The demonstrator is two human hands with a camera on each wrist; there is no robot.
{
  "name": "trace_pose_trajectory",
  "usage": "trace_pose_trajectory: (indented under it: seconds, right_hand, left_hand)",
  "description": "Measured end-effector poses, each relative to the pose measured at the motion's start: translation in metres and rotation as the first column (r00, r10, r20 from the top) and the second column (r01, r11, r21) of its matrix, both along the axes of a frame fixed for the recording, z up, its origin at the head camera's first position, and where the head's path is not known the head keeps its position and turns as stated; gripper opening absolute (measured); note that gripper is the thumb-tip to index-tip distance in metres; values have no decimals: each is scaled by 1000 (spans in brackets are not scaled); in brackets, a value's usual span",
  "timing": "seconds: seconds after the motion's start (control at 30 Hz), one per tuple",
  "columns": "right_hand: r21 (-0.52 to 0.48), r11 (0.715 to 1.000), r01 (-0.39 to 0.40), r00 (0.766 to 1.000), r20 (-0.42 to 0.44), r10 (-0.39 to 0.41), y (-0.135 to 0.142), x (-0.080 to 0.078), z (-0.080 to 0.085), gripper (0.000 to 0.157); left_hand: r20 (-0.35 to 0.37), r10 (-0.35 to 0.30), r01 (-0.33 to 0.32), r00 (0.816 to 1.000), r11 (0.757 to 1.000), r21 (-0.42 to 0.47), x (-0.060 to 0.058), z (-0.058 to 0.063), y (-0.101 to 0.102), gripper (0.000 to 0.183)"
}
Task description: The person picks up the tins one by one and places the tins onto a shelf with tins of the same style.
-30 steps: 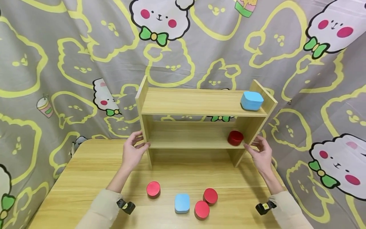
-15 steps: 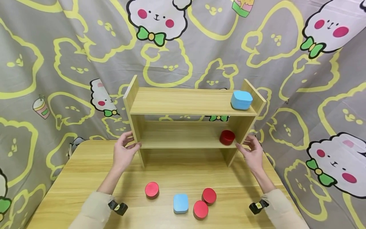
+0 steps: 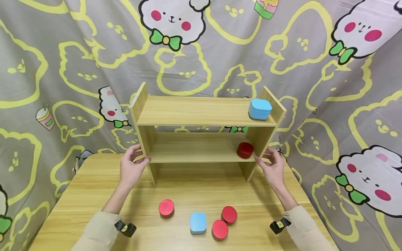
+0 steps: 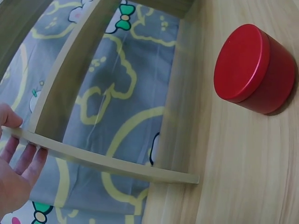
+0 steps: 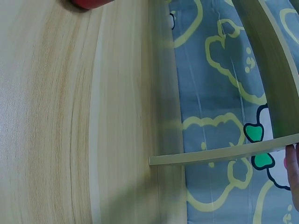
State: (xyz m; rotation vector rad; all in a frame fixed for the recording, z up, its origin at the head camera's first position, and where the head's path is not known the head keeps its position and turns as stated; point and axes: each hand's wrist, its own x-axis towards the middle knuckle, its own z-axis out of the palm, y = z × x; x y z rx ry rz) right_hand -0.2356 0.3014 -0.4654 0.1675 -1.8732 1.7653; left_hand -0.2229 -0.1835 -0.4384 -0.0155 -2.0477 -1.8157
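Both hands grip a small wooden shelf by its side panels, at the height of the middle board. My left hand has its thumb on the front edge of the left panel and its fingers behind on the outer face, as the left wrist view also shows. On the other side my right hand pinches the right panel the same way; just its fingertips appear in the right wrist view. A light blue box stands on the top board at the right. Below it, a round red tin sits on the middle board.
On the wooden table in front of the shelf lie a red tin at left, a blue box in the middle, and two red tins close together at right. A patterned curtain hangs behind.
Both hands have shifted the shelf to the left, with the blue box and red tin riding on it. The tins and box on the table stay put, apart from a slight view shift.
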Motion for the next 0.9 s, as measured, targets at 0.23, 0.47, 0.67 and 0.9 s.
trace_pose_trajectory:
  seconds: [0.23,0.47,0.67,0.9]
  right_hand:
    - [-1,1000,22,1000,19,-22,-2,0,2,47]
    - [33,998,52,998,36,-53,-4,1,3,45]
    - [54,997,59,997,54,-62,-4,3,2,44]
    - [57,996,65,995,73,-69,-5,5,2,44]
  left_hand:
    - [-22,-6,4,1000,998,-65,9,-4,-6,43]
    - [-26,1,-7,1000,968,-251,22,-17,-14,32]
    - [-37,-28,10,999,916,-400,34,-28,-21,31]
    - [-26,-47,27,999,867,-498,50,-36,-23,30]
